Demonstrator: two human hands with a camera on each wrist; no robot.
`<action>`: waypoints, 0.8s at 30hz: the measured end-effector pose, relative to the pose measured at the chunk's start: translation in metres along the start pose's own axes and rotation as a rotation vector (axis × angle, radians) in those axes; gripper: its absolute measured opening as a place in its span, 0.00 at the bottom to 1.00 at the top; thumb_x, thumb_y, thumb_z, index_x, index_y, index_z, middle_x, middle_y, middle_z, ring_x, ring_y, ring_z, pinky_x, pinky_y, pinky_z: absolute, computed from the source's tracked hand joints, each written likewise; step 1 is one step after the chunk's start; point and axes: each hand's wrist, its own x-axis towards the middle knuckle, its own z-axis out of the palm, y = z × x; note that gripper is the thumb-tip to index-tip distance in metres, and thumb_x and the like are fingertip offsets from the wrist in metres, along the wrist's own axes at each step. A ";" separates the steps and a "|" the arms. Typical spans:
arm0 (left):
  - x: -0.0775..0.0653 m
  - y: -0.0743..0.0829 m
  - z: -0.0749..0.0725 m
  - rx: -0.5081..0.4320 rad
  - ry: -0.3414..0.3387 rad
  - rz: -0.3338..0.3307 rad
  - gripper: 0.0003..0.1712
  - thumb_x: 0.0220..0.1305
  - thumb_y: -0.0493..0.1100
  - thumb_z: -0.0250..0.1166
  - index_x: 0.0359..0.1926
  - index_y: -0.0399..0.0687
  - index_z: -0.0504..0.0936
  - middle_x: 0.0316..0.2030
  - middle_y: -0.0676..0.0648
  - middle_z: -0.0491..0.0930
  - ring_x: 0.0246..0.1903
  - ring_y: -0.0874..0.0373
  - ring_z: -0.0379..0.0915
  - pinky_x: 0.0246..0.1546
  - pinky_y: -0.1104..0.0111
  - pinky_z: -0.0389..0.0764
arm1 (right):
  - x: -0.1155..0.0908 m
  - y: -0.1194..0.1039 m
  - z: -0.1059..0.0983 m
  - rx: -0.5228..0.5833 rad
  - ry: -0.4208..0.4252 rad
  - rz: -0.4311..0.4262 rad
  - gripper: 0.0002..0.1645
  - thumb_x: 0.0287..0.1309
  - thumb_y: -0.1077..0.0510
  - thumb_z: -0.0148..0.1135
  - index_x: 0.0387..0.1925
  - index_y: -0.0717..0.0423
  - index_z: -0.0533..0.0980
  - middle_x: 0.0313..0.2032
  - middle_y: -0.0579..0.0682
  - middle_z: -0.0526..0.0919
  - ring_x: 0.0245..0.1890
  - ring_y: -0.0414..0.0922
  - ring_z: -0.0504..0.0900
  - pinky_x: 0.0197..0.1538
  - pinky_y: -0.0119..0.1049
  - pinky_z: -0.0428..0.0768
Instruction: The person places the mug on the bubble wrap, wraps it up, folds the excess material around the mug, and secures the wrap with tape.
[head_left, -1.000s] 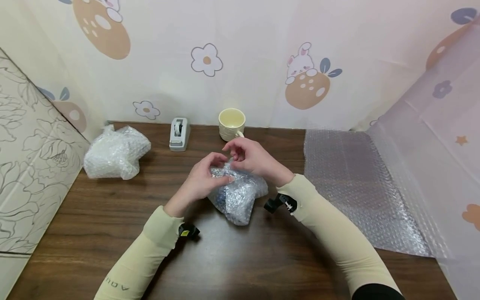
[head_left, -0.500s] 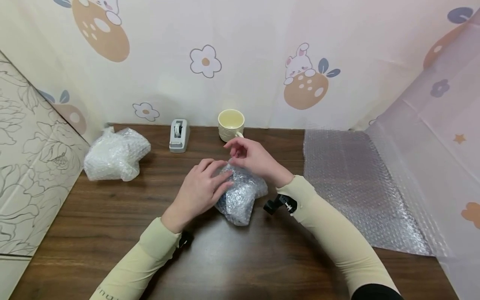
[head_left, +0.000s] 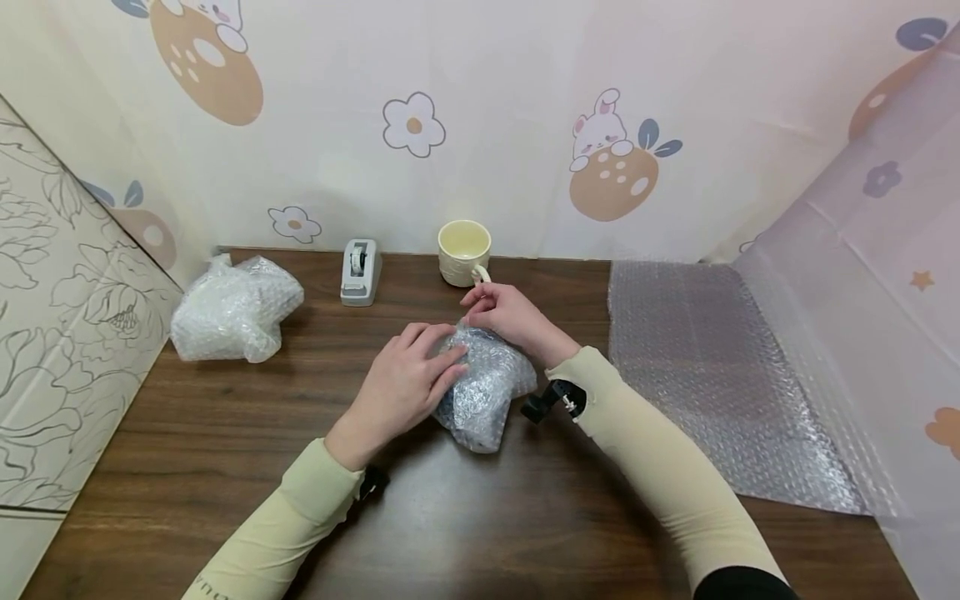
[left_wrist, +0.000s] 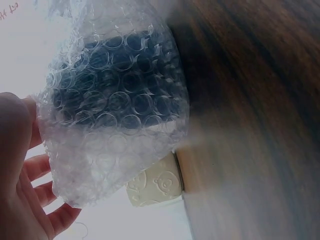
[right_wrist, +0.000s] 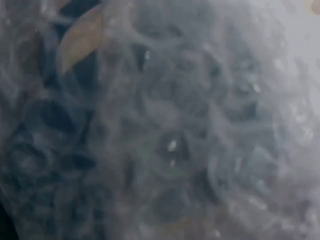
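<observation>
A bundle of bubble wrap [head_left: 480, 392] lies at mid-table. Something dark blue shows through its wrap [left_wrist: 115, 85] in the left wrist view. My left hand [head_left: 397, 387] rests on the bundle's left and upper side, fingers spread and slightly bent against the plastic. At the far end my right hand [head_left: 510, 315] has its fingers curled and pinches the wrap's upper edge, just in front of the cup's handle. The fingertips partly hide the pinched edge. Blurred plastic with dark blue behind it fills the right wrist view.
A cream cup [head_left: 464, 254] stands against the back wall, a grey tape dispenser [head_left: 361, 272] to its left. Another wrapped bundle [head_left: 236, 310] sits at the left back. A flat bubble wrap sheet [head_left: 705, 375] covers the table's right side.
My left hand has turned from a wide thumb-and-finger spread to lying over the bundle's left side. The right hand's fingers have drawn closer together at the far edge. The bundle stays in place.
</observation>
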 end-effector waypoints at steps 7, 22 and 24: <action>0.002 0.000 0.002 -0.013 0.003 0.031 0.20 0.73 0.53 0.57 0.53 0.47 0.86 0.63 0.42 0.74 0.60 0.43 0.67 0.58 0.52 0.72 | 0.012 0.028 -0.004 0.121 -0.084 0.126 0.17 0.65 0.65 0.60 0.55 0.64 0.74 0.47 0.57 0.79 0.49 0.49 0.77 0.50 0.37 0.75; 0.025 -0.013 0.004 -0.236 -0.170 -0.056 0.12 0.72 0.55 0.59 0.40 0.52 0.77 0.60 0.44 0.77 0.57 0.53 0.71 0.56 0.58 0.74 | -0.031 0.044 -0.019 0.039 0.104 -0.033 0.15 0.70 0.57 0.58 0.51 0.63 0.77 0.46 0.56 0.80 0.41 0.49 0.77 0.44 0.41 0.77; 0.024 -0.015 0.004 -0.257 -0.174 -0.058 0.14 0.72 0.56 0.58 0.41 0.52 0.76 0.60 0.44 0.77 0.56 0.53 0.70 0.55 0.58 0.74 | -0.044 0.046 -0.025 0.003 0.102 -0.090 0.14 0.71 0.57 0.58 0.51 0.62 0.77 0.47 0.59 0.80 0.41 0.50 0.77 0.45 0.43 0.77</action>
